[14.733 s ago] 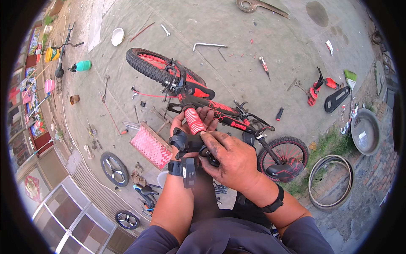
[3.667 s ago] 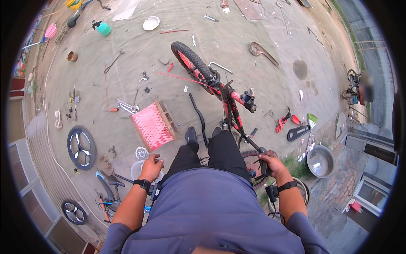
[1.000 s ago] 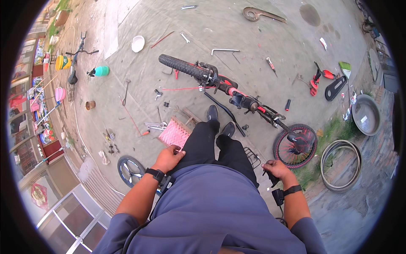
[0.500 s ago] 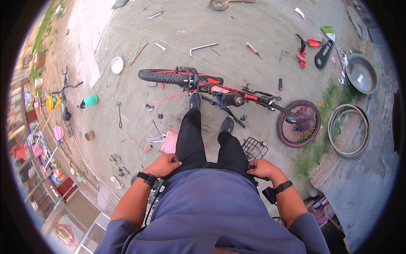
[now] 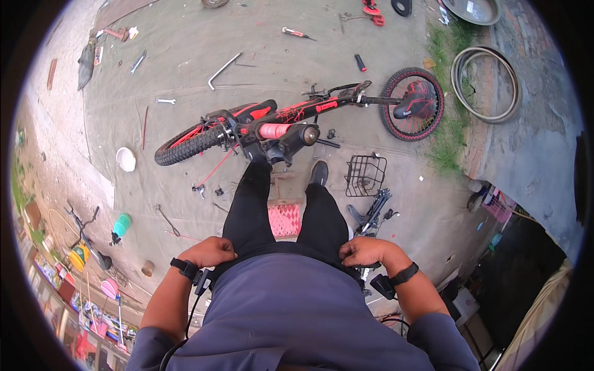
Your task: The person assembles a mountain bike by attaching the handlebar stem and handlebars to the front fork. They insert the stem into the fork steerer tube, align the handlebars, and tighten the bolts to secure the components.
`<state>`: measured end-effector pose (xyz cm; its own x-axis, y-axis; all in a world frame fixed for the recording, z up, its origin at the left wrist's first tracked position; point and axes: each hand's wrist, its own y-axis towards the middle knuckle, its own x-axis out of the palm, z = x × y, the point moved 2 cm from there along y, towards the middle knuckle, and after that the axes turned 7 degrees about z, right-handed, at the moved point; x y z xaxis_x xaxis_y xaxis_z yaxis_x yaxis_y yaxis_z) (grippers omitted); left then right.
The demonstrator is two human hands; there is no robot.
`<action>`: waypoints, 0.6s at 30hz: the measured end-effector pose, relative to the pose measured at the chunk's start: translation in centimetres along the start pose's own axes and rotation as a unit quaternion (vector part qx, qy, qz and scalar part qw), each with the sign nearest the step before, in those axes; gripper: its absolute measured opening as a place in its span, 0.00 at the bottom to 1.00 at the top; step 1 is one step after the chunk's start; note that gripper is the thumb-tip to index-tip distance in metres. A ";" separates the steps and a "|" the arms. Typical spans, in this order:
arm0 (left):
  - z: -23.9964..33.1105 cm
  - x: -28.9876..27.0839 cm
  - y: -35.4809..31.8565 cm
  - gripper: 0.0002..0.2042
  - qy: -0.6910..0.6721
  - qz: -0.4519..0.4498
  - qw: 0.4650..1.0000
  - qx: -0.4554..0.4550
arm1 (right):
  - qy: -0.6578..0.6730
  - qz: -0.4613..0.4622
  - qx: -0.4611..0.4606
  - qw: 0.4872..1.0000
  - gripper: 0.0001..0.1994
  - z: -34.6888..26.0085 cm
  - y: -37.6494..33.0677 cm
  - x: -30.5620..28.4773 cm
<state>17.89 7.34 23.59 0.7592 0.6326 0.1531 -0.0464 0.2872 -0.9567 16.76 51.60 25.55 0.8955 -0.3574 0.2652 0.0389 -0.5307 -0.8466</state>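
Note:
My left hand [image 5: 213, 251] is closed, fingers pinching the black trousers [image 5: 250, 213] at my left thigh. On the other side, my right hand [image 5: 364, 252] grips the trousers at the right thigh, fingers curled. In front of my feet a black and red bicycle [image 5: 303, 112] lies on its side. Its knobby tyre [image 5: 192, 148] is at the left, and a red-spoked wheel [image 5: 411, 127] with a black saddle [image 5: 416, 106] over it is at the right. Between my legs shows a low stool [image 5: 284, 221] with a pink checked top.
A black wire rack [image 5: 366, 176] and dark metal bike parts [image 5: 372, 211] lie right of my foot. Beyond the bicycle are a hex key [image 5: 224, 71], a spanner [image 5: 166, 101] and a screwdriver [image 5: 297, 33]. Loose tyres [image 5: 486, 85] lie right; a white bowl [image 5: 125, 159] and green bottle [image 5: 121, 226] left.
My view has turned and shifted, so the bicycle sits further left and the rack shows fully. My left foot is now hidden behind the bicycle. Both hands keep hold of the trousers.

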 end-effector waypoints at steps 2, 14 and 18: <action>0.4 -0.1 0.1 0.16 0.014 -0.010 1.000 -0.001 | 0.045 -0.005 0.009 0.999 0.12 1.5 0.4 1.7; 7.2 6.3 7.2 0.16 0.081 0.096 0.992 0.012 | 0.044 0.002 -0.034 0.998 0.13 14.2 1.8 6.0; 9.6 9.5 17.6 0.19 0.268 0.153 0.937 0.162 | 0.065 0.192 -0.132 0.970 0.10 17.1 3.3 0.5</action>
<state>18.09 25.29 10.55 0.8914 0.2932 -0.3455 -0.4438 0.4104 -0.7966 24.89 62.84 14.98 0.7574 -0.6525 0.0243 -0.4166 -0.5117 -0.7514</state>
